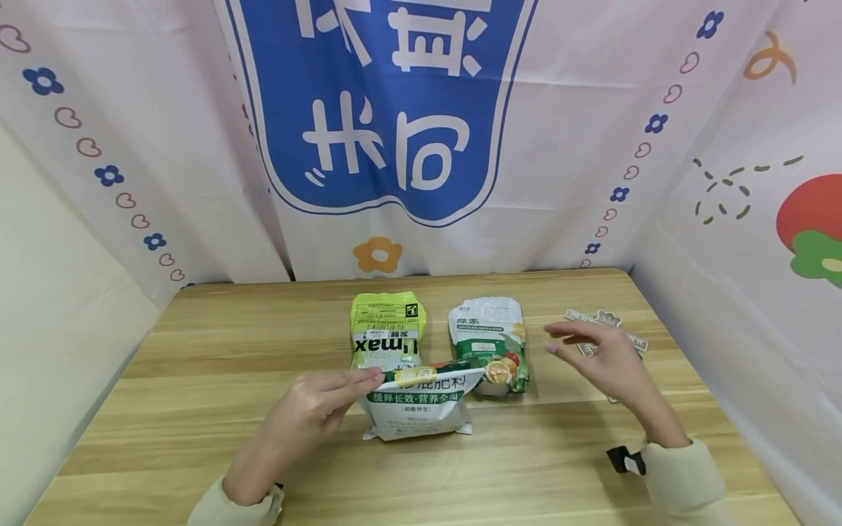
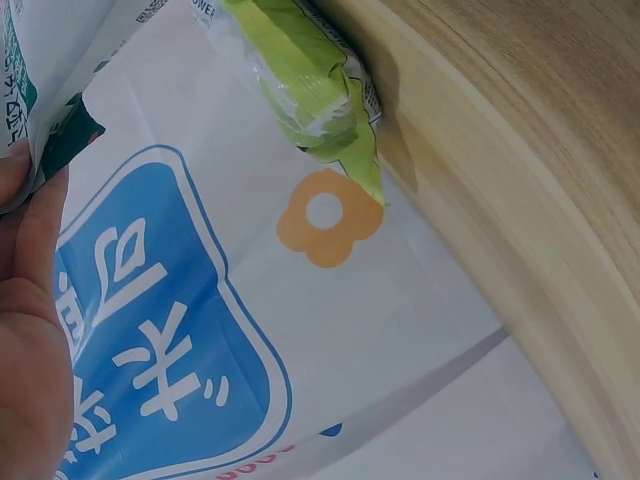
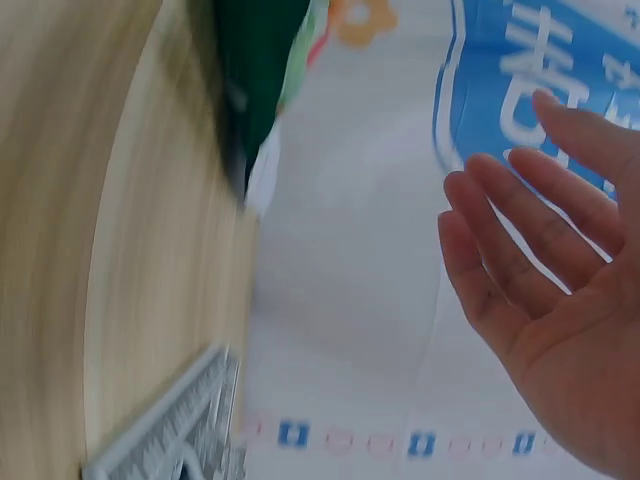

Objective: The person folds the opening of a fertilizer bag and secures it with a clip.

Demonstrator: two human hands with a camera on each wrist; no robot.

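At the front bag's (image 1: 417,420) upper left corner, your left hand (image 1: 304,410) pinches; its width runs sideways toward your right hand (image 1: 608,361), apart and empty, fingers loose.

A white cloth (image 1: 566,146) with a blue emblem (image 1: 384,80) spans the upper frame, an orange flower (image 1: 378,255) beneath; grey cut-outs (image 1: 608,319) lie right of centre on a wooden table (image 1: 217,380)
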